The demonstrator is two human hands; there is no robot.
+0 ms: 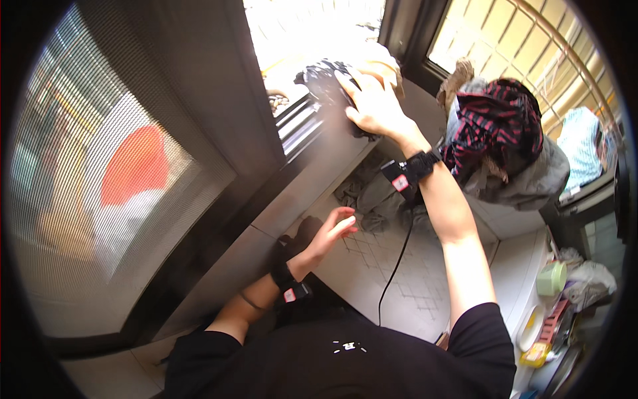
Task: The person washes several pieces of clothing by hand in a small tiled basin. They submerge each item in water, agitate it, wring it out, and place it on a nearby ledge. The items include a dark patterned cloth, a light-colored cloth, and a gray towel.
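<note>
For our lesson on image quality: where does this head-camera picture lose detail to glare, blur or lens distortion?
Head view: daylight blows out the open window to white above the right hand and its dark cloth; the fisheye bends the window frame; the mesh screen blurs the shapes behind it; the corners are black.

I'm seeing my right grip (373,103) lying on a cloth (323,80) on the window sill (312,156), with my left grip (332,229) hanging below it. A heap of clothes (495,139) is sitting to the right, and crumpled cloths (372,199) are lying between both grips.
</note>
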